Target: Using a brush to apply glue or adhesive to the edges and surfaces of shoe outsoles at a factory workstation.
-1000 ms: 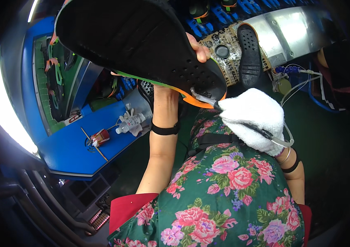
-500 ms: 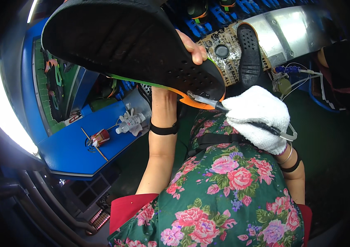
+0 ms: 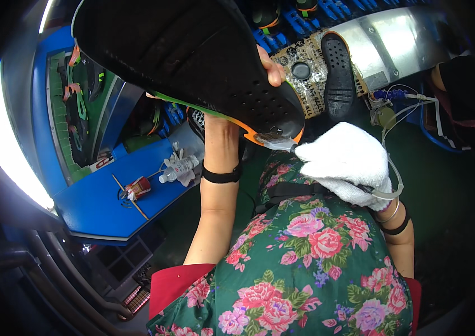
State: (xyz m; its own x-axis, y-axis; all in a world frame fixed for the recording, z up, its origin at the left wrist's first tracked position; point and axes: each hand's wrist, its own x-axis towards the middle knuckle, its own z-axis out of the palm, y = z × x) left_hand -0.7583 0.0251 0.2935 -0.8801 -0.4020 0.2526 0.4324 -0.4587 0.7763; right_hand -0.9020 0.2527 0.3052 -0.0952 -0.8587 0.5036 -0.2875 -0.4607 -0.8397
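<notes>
A black shoe sole (image 3: pixel 187 61) with green and orange edges hangs tilted, close up, with a row pattern of small holes toward its narrower end. My bare left hand (image 3: pixel 271 67) grips it from behind; only some fingers show over its far edge. In a white knitted glove, my right hand (image 3: pixel 345 162) is closed round the handle of a brush (image 3: pixel 278 143) fitted with a clear tube. Its flat, pale bristles touch the sole's near edge beside the orange part, where the surface shines wet. A second black sole (image 3: pixel 339 78) lies on a taped cardboard pad (image 3: pixel 309 94).
Behind the pad runs a curved metal surface (image 3: pixel 402 45), with blue racks (image 3: pixel 327 12) holding soles beyond. At left, a blue table (image 3: pixel 95 204) bears a plastic bottle (image 3: pixel 179 168) and a small red container (image 3: pixel 137 189). Another person's arm (image 3: pixel 438 78) shows at right.
The brush tip has moved left and slightly down along the sole's edge, with my right hand turning a little. The sole has shifted slightly and tilted in my left hand.
</notes>
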